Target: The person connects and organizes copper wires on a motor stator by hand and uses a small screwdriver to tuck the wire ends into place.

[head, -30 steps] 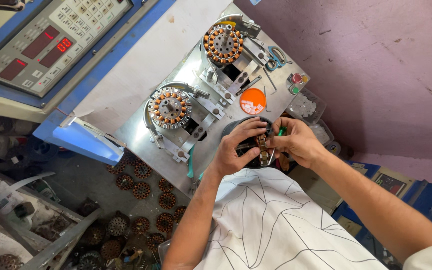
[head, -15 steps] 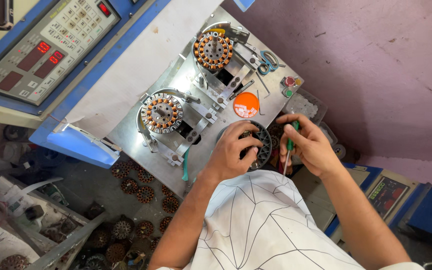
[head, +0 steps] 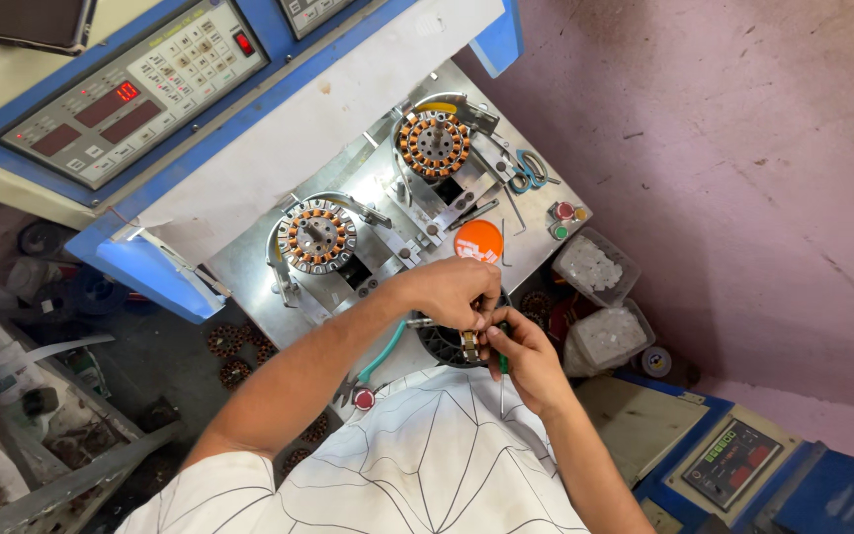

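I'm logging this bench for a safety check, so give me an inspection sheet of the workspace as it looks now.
Surface: grey metal machine plate, bare patches worn.
Job's things: small wound stator held between both hands; thin green-handled tool in the right hand.
Clutter: two copper-wound stators on fixtures, orange disc, scissors, two clear tubs of white pieces.
Hands: left hand and right hand both closed on the small stator.
Cables: green hose running under the left forearm.
Surroundings: blue control panel with red displays; loose stators on the floor.
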